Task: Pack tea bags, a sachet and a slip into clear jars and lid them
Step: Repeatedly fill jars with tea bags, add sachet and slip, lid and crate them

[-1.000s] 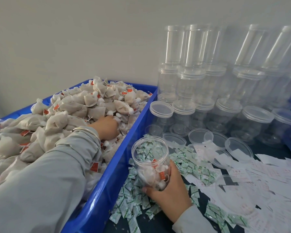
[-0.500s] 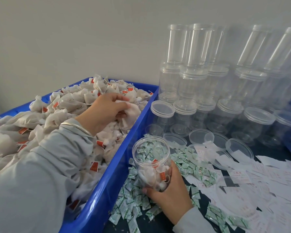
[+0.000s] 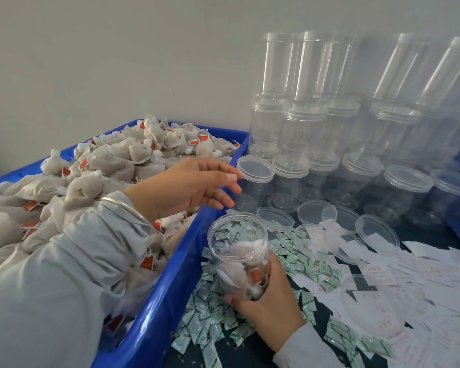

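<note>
The right hand [image 3: 266, 301] grips an open jar [image 3: 238, 254], tilted over the sachets [image 3: 205, 322] beside the blue bin [image 3: 170, 296]; tea bags [image 3: 234, 273] lie inside it. The left hand [image 3: 189, 187] hovers above the jar's mouth, fingers loose and apart (holding nothing visible). Lids [image 3: 275, 217] and slips [image 3: 420, 272] lie near.

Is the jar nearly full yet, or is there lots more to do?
Not yet. The jar, gripped by the right hand, holds a few tea bags low down, with room above. The left hand hovers over its mouth, fingers relaxed, nothing visible in it. Left to do: more bags from the blue bin, a green sachet, a paper slip and a lid. No packed, lidded jar shows among the empty jars stacked behind.
</note>
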The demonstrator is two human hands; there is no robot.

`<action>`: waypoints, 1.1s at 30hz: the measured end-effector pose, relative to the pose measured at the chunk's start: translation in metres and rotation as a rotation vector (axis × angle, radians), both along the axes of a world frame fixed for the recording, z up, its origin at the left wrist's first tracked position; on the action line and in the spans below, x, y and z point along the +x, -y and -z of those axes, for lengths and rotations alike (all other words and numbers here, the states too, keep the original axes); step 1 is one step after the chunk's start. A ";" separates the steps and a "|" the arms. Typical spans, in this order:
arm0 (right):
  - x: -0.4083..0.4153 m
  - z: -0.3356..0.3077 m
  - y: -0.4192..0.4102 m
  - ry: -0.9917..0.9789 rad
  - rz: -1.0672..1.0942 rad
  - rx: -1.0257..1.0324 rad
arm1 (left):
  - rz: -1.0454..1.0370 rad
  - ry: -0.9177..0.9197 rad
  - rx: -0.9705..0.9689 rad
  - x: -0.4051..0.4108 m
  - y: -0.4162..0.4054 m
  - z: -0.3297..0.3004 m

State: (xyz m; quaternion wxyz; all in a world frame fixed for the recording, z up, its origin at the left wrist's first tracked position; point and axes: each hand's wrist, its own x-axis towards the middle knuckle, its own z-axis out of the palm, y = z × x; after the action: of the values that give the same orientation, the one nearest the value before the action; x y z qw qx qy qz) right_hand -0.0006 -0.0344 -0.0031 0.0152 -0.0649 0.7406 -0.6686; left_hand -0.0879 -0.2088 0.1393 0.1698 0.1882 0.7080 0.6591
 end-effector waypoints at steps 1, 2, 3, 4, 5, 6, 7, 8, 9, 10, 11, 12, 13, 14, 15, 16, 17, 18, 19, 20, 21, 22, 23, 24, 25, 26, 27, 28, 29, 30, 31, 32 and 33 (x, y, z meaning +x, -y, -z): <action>0.000 0.001 0.000 -0.001 0.000 0.008 | -0.046 -0.002 0.008 -0.003 0.002 0.000; 0.000 0.002 0.000 0.011 0.003 0.001 | -0.106 -0.008 0.004 -0.007 0.005 0.001; 0.000 0.002 -0.001 0.023 0.007 -0.014 | -0.182 -0.036 -0.023 -0.011 0.007 0.003; 0.000 0.003 -0.001 0.032 0.010 -0.021 | -0.280 -0.114 -0.121 -0.017 0.010 0.007; 0.000 0.002 0.000 0.032 0.014 -0.012 | -0.380 -0.255 -0.333 -0.022 0.014 0.011; 0.001 0.002 0.000 0.029 0.016 -0.002 | -0.453 -0.404 -0.617 -0.027 0.019 0.016; 0.001 0.001 0.000 0.026 0.021 -0.005 | -0.470 -0.495 -0.895 -0.031 0.024 0.022; 0.001 0.000 0.000 0.024 0.023 -0.018 | -0.429 -0.487 -1.115 -0.033 0.028 0.027; 0.002 -0.002 0.000 0.021 0.014 -0.024 | -0.350 -0.404 -1.272 -0.034 0.031 0.031; 0.002 -0.004 0.000 0.018 0.008 -0.022 | -0.256 -0.319 -1.385 -0.034 0.032 0.035; 0.002 -0.005 0.000 0.021 0.002 -0.025 | -0.158 -0.261 -1.474 -0.033 0.030 0.038; 0.003 -0.006 0.001 0.027 -0.005 -0.035 | -0.079 -0.238 -1.536 -0.033 0.028 0.041; 0.003 -0.007 0.001 0.034 -0.009 -0.047 | -0.037 -0.241 -1.575 -0.034 0.025 0.043; 0.003 -0.007 0.002 0.032 -0.009 -0.042 | -0.028 -0.263 -1.601 -0.034 0.022 0.044; 0.003 -0.007 0.002 0.032 -0.010 -0.036 | -0.038 -0.282 -1.625 -0.033 0.019 0.044; 0.003 -0.006 0.002 0.037 -0.012 -0.031 | -0.056 -0.306 -1.640 -0.034 0.019 0.045; 0.002 -0.006 0.001 0.051 -0.017 -0.041 | -0.074 -0.314 -1.646 -0.034 0.019 0.046; 0.002 -0.004 0.000 0.055 -0.019 -0.030 | -0.102 -0.318 -1.634 -0.035 0.020 0.047; 0.002 -0.004 0.000 0.048 -0.013 -0.014 | -0.129 -0.310 -1.606 -0.035 0.021 0.047; 0.002 -0.004 0.000 0.033 -0.002 0.017 | -0.152 -0.301 -1.571 -0.035 0.021 0.047; 0.003 -0.004 0.000 0.025 0.006 0.035 | -0.169 -0.290 -1.537 -0.036 0.022 0.047; 0.003 -0.003 0.000 0.023 0.017 0.050 | -0.182 -0.289 -1.506 -0.036 0.022 0.046; 0.003 -0.003 0.000 0.027 0.024 0.061 | -0.189 -0.291 -1.485 -0.037 0.021 0.045; 0.003 -0.003 0.000 0.026 0.028 0.066 | -0.189 -0.297 -1.477 -0.038 0.020 0.045; 0.003 -0.002 0.000 0.026 0.029 0.070 | -0.189 -0.289 -1.486 -0.039 0.019 0.045; 0.003 -0.002 0.000 0.023 0.027 0.070 | -0.190 -0.273 -1.509 -0.040 0.019 0.045; 0.002 -0.002 0.000 0.022 0.022 0.066 | -0.195 -0.254 -1.529 -0.042 0.020 0.046; 0.002 -0.002 0.000 0.023 0.018 0.062 | -0.209 -0.244 -1.530 -0.043 0.022 0.047; 0.001 -0.001 -0.001 0.027 0.014 0.057 | -0.234 -0.241 -1.519 -0.044 0.023 0.047; 0.000 0.000 -0.001 0.031 0.009 0.050 | -0.262 -0.242 -1.507 -0.045 0.025 0.047; 0.000 0.001 -0.001 0.032 0.005 0.042 | -0.286 -0.243 -1.496 -0.045 0.026 0.047; 0.000 0.001 -0.001 0.033 0.004 0.040 | -0.308 -0.249 -1.486 -0.046 0.028 0.047; 0.000 0.002 -0.001 0.035 0.006 0.042 | -0.323 -0.253 -1.477 -0.046 0.028 0.047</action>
State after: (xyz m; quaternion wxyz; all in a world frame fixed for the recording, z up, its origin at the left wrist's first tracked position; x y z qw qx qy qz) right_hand -0.0006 -0.0331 -0.0052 0.0276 -0.0506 0.7543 -0.6540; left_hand -0.1342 -0.2373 0.0921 0.0706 -0.0060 0.9975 0.0047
